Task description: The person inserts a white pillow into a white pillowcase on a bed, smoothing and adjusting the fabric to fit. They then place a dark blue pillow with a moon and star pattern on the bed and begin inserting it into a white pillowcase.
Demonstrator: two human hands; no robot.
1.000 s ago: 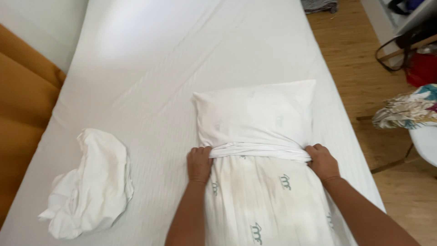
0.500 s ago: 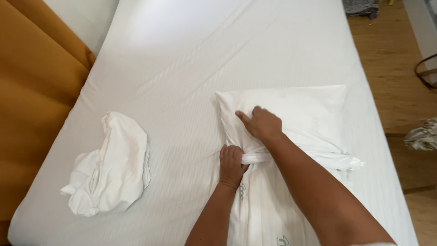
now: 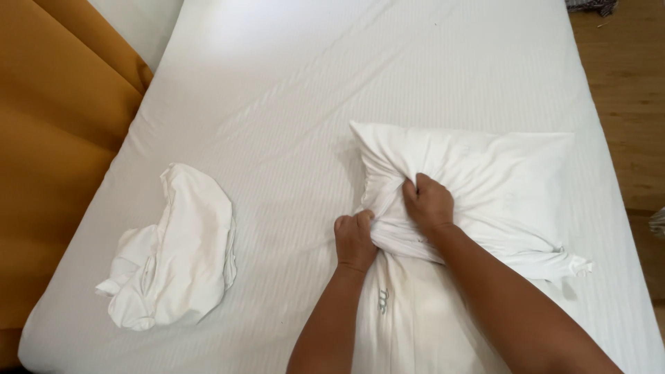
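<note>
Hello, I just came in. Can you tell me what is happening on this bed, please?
A person is working a white pillowcase over a pillow that lies on a bed with a white sheet. Both hands are closed on the bunched open edge of the case: the left hand at its left side, the right hand just beside it. The far half of the pillow is covered; the near half is bare. A crumpled white cloth lies apart on the left.

Bright, even daylight. Strongest glare on the white bed sheet [image 3: 291, 41] at top, near blown out. Soft shadow left of the pillow [image 3: 485, 180]. Focus sharp overall; slight softness at frame edges.
</note>
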